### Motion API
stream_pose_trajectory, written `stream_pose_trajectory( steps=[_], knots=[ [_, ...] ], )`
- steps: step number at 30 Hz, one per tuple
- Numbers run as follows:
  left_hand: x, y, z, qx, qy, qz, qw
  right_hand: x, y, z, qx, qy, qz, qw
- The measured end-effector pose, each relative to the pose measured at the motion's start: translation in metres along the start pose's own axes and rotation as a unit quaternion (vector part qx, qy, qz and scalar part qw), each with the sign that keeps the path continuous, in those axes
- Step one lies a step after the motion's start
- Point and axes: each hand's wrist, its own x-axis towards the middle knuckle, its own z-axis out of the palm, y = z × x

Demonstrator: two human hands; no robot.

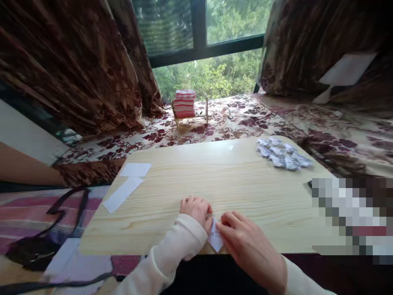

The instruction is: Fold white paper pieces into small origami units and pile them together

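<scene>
Both my hands press on a small folded piece of white paper [215, 239] at the near edge of a light wooden table [215, 180]. My left hand [196, 209] is curled, its fingers closed on the paper's left side. My right hand [245, 241] lies over the right side, fingertips pinching the fold. Most of the paper is hidden under my fingers.
Two white paper strips [135, 169] [122, 194] lie at the table's left edge. A heap of folded paper pieces [283, 154] sits at the far right. A small wooden rack with striped cloth [185, 104] stands by the window. A black bag strap [61, 209] lies left.
</scene>
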Motion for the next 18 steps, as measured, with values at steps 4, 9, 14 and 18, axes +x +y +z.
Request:
stream_pose_trajectory(
  steps=[4,9,14,18],
  knots=[
    [-0.003,0.003,-0.004,0.001,-0.016,0.023,1.0,0.001,-0.002,0.0,-0.013,0.003,0.008,1.0],
    [-0.005,0.003,-0.004,-0.008,-0.014,0.036,0.999,0.0,-0.001,-0.001,-0.019,0.009,0.008,1.0],
    [-0.005,-0.001,0.004,-0.065,-0.001,0.034,0.997,-0.003,-0.004,0.001,-0.016,0.017,0.008,1.0],
    [-0.006,-0.004,0.013,-0.162,0.023,0.035,0.986,-0.004,-0.001,-0.002,0.016,0.02,0.007,1.0]
  ],
)
